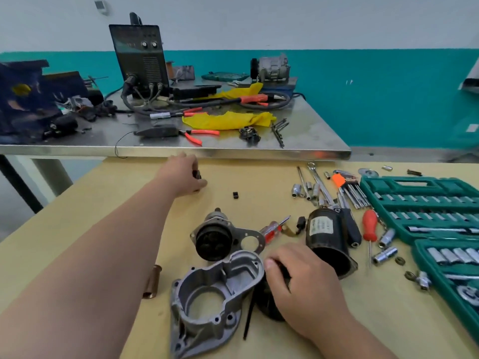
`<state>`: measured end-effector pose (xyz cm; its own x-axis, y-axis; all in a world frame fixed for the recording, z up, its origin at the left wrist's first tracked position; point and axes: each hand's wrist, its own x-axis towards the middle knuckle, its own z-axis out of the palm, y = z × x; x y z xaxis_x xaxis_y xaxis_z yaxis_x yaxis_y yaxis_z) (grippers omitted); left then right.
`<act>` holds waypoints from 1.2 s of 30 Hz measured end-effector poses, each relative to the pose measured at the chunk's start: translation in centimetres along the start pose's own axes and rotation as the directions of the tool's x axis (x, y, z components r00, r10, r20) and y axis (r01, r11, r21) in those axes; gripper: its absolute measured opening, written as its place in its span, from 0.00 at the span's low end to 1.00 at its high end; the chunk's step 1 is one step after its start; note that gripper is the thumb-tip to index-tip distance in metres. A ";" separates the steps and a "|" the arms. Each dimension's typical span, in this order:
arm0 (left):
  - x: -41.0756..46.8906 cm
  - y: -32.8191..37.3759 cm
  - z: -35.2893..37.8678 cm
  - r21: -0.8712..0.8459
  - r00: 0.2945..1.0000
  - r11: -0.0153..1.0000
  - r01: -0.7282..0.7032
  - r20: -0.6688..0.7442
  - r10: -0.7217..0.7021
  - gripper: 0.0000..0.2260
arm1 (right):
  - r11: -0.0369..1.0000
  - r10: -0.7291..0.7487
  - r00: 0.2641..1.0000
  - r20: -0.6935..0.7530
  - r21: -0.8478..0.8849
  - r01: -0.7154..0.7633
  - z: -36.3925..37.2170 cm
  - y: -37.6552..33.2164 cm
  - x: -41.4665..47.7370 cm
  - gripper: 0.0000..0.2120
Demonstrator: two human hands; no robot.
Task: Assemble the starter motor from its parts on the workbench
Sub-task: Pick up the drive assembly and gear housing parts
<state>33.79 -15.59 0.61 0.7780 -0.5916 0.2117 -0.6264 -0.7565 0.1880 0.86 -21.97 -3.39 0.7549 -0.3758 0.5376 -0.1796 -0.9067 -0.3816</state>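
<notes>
Pinching a small dark part (197, 174) far across the workbench (124, 203), the left hand (185, 174) is apparently fetching it, while the right hand (298, 275) is curling over a black cylinder (269, 304) beside the near aluminium housing (212, 294), probably steadying it.

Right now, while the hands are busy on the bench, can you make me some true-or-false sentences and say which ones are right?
The left hand pinches a small dark part. True.
The green socket case is closed. False: it lies open.
The grey housing lies inside that case. False: it lies on the wooden bench, beside the right hand.
The right hand grips a black round part. True.
</notes>
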 end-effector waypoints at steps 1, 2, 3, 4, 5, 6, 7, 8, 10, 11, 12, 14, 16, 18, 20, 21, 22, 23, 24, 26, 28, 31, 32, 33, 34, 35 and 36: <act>-0.4 -0.1 0.2 0.000 0.999 1.000 -0.009 0.042 0.009 0.25 | 1.000 0.007 1.000 0.010 0.012 -0.007 0.0 0.0 -0.1 0.13; -1.0 -0.2 0.4 0.008 0.995 1.000 -0.007 0.101 0.006 0.30 | 1.000 0.014 1.000 0.022 0.023 -0.015 0.0 0.0 -0.1 0.15; -1.5 -0.2 0.4 0.045 0.989 0.999 -0.002 0.150 -0.004 0.32 | 0.999 0.020 0.999 0.036 0.033 -0.021 -0.1 -0.1 -0.1 0.16; -2.1 -0.2 0.3 0.108 0.984 0.994 -0.005 0.180 -0.015 0.31 | 0.999 0.023 0.998 0.053 0.042 -0.025 -0.2 -0.1 0.0 0.19; -2.7 -0.2 0.2 0.151 0.980 0.988 -0.004 0.198 -0.027 0.29 | 0.999 0.025 0.997 0.072 0.047 -0.028 -0.4 -0.1 0.1 0.21; -3.4 -0.2 -0.1 0.145 0.979 0.989 0.016 0.201 -0.045 0.26 | 0.998 0.023 0.997 0.080 0.051 -0.027 -0.5 -0.1 0.1 0.23; -4.2 -0.3 -0.4 0.095 0.980 0.994 0.053 0.185 -0.070 0.23 | 0.998 0.015 0.997 0.076 0.053 -0.019 -0.7 -0.1 0.1 0.23; -5.3 -0.4 -0.8 0.015 0.983 0.995 0.102 0.154 -0.103 0.22 | 0.999 0.002 0.998 0.067 0.048 -0.005 -0.8 -0.1 0.0 0.23; -7.8 -1.0 -1.7 -0.172 0.980 0.965 0.198 0.033 -0.196 0.23 | 0.999 -0.020 0.999 0.042 0.026 0.019 -1.3 -0.3 0.0 0.22; -9.0 -1.1 -2.3 -0.272 0.968 0.936 0.222 -0.053 -0.245 0.24 | 0.999 -0.033 0.999 0.008 0.027 0.033 -1.6 -0.5 -0.1 0.23; -10.2 -1.2 -3.1 -0.374 0.948 0.901 0.218 -0.137 -0.287 0.24 | 0.998 -0.050 0.998 -0.048 0.034 0.052 -2.0 -0.6 -0.2 0.23; -12.5 -1.0 -4.7 -0.550 0.911 0.822 0.148 -0.247 -0.329 0.26 | 0.995 -0.067 0.985 -0.161 0.062 0.078 -2.9 -0.7 -0.3 0.18; -15.3 -0.4 -5.7 -0.659 0.908 0.748 0.077 -0.263 -0.326 0.27 | 0.996 -0.021 0.983 -0.181 0.086 0.037 -3.8 -0.3 -0.8 0.16; -18.3 0.2 -5.7 -0.692 0.921 0.721 0.039 -0.254 -0.294 0.26 | 0.994 0.052 0.984 -0.173 0.100 -0.035 -4.5 0.6 -1.5 0.20; -20.9 0.5 -4.8 -0.685 0.929 0.728 0.035 -0.247 -0.277 0.24 | 0.992 0.104 0.978 -0.180 0.095 -0.088 -5.4 1.5 -2.4 0.25; -21.9 0.6 -4.2 -0.695 0.928 0.718 0.042 -0.239 -0.287 0.23 | 0.985 0.139 0.969 -0.202 0.127 -0.115 -5.9 1.9 -2.8 0.25; -22.5 0.7 -3.7 -0.713 0.925 0.699 0.054 -0.228 -0.304 0.21 | 0.968 0.198 0.956 -0.217 0.198 -0.155 -6.2 2.3 -3.2 0.26; -23.0 0.8 -3.2 -0.718 0.924 0.694 0.062 -0.222 -0.312 0.20 | 0.939 0.259 0.943 -0.211 0.285 -0.194 -6.3 2.5 -3.5 0.25; -23.3 0.8 -2.8 -0.704 0.927 0.708 0.060 -0.223 -0.300 0.19 | 0.910 0.301 0.936 -0.184 0.348 -0.224 -6.3 2.6 -3.8 0.23; -23.7 0.8 -2.1 -0.663 0.946 0.748 0.027 -0.225 -0.235 0.19 | 0.900 0.302 0.949 -0.089 0.356 -0.253 -5.5 2.4 -4.2 0.19; -23.9 0.7 -1.7 -0.636 0.956 0.771 -0.021 -0.240 -0.172 0.19 | 0.945 0.240 0.971 -0.013 0.232 -0.230 -4.3 2.0 -4.4 0.18; -23.9 0.1 -1.5 -0.621 0.962 0.781 -0.068 -0.248 -0.113 0.20 | 0.985 0.134 0.991 -0.006 0.108 -0.132 -2.9 1.4 -3.5 0.14; -23.9 -0.2 -1.4 -0.627 0.964 0.776 -0.064 -0.240 -0.115 0.20 | 0.986 0.126 0.992 -0.009 0.113 -0.124 -2.8 1.2 -3.2 0.12; -23.9 -0.4 -1.3 -0.636 0.965 0.770 -0.053 -0.230 -0.123 0.21 | 0.985 0.131 0.991 -0.023 0.118 -0.128 -2.7 1.1 -2.8 0.11; -23.8 -0.7 -1.1 -0.648 0.967 0.761 -0.039 -0.216 -0.135 0.22 | 0.983 0.144 0.989 -0.045 0.121 -0.138 -2.7 1.1 -2.5 0.11; -23.7 -0.9 -1.0 -0.659 0.968 0.752 -0.022 -0.202 -0.148 0.22 | 0.981 0.156 0.986 -0.065 0.124 -0.147 -2.7 1.1 -2.3 0.11; -23.6 -1.1 -0.9 -0.666 0.969 0.746 -0.007 -0.189 -0.160 0.22 | 0.980 0.163 0.984 -0.078 0.127 -0.152 -2.8 1.0 -2.0 0.10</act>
<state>16.07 -0.51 -3.71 0.8445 -0.3994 0.3567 -0.5053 -0.3738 0.7777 -2.58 -22.66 -2.70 0.6639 -0.5324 0.5252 -0.2109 -0.8071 -0.5515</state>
